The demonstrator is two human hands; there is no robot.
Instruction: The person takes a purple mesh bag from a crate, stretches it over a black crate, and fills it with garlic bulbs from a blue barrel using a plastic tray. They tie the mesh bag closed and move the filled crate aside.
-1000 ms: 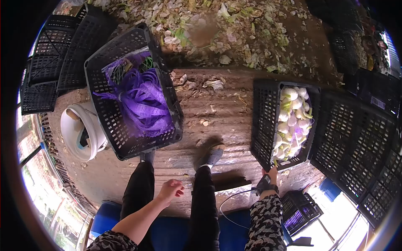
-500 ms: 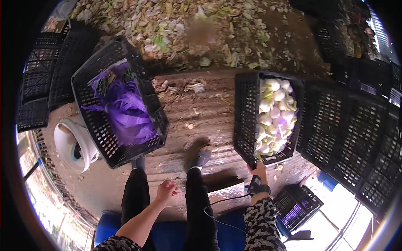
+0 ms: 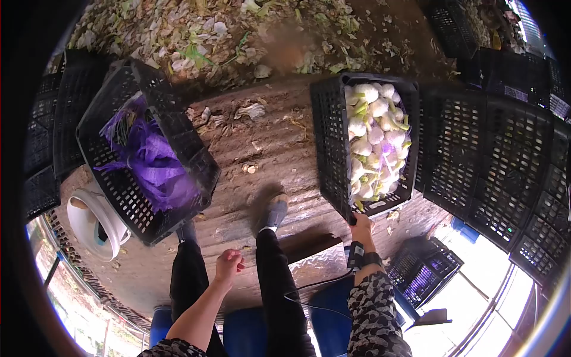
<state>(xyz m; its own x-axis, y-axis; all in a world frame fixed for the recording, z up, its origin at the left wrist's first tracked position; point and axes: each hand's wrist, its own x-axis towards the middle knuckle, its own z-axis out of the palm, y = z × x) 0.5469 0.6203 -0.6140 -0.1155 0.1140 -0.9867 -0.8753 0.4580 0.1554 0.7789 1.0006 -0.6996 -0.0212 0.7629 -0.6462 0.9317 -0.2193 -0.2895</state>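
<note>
My right hand (image 3: 361, 226) is closed on the near rim of a black plastic crate (image 3: 331, 143). That crate is tilted, and garlic bulbs (image 3: 376, 128) with short stems fill its visible opening, with a bit of purple netting among them. A dark device on a strap (image 3: 357, 256) sits on my right wrist, with a cable running from it. My left hand (image 3: 229, 266) hovers above the floor near my legs, fingers curled in and nothing seen in them. To the left stands another black crate (image 3: 205, 166) holding purple mesh bags (image 3: 157, 163).
A white bucket (image 3: 89, 229) stands beside the left crate. Stacked black crates (image 3: 508, 160) line the right side, and a smaller crate (image 3: 423, 271) lies near my right arm. Garlic skins and leaves (image 3: 208, 41) cover the ground ahead. Blue barrels (image 3: 244, 330) are behind my legs.
The whole view has shifted, so both crates and the floor appear farther left. My right hand keeps its grip on the garlic crate's rim; my left hand stays curled.
</note>
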